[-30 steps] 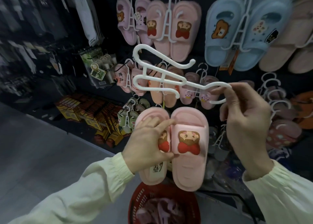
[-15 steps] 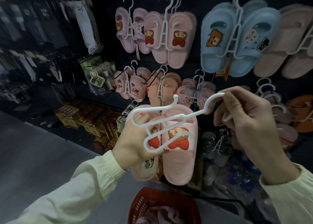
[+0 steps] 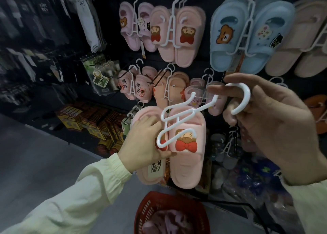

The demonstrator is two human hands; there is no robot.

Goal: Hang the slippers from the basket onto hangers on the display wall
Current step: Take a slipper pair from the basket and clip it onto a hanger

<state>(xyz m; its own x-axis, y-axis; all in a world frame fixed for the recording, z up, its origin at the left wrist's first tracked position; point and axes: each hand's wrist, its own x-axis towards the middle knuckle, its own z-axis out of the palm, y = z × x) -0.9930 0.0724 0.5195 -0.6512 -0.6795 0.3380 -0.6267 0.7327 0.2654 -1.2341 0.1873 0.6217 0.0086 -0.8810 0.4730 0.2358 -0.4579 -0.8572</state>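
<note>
Before the display wall [image 3: 200, 63], the left hand [image 3: 143, 143] grips 2 pink slippers [image 3: 187, 156] and the right hand [image 3: 276, 127] pinches the white hanger [image 3: 177, 117] by its hook; a prong missing its strap could drop 1.

A pair of pink slippers [image 3: 185, 163], each with a doll face and red bow, is held heels down by the left hand [image 3: 145, 145], the white hanger [image 3: 177, 123] slanted across their straps, its hook pinched in the right hand [image 3: 274, 127], above the red basket [image 3: 141, 210]
</note>
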